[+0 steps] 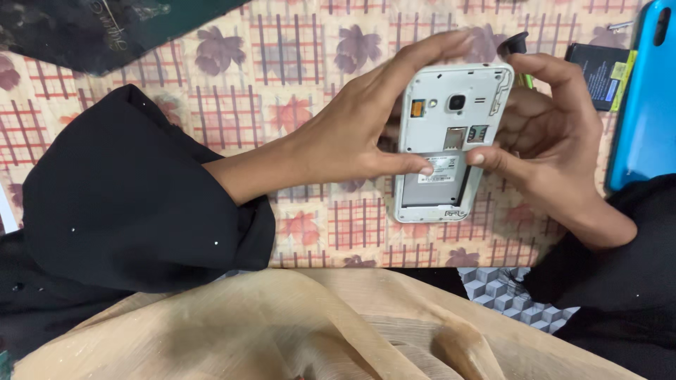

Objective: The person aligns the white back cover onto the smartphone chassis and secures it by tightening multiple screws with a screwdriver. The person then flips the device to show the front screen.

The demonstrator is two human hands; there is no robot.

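left hand grips white backless phone, thumb on its empty battery bay | right hand clasps phone's far edge | phone raised above checked cloth | black battery beyond right hand

The phone was matt white plastic, its open back bare, with a small glossy camera lens and a paper label in the battery bay. The cloth under it looked woven and printed, soft and dull. The blue case at the cloth's right edge shone smooth. The tan fabric had a faint sheen.
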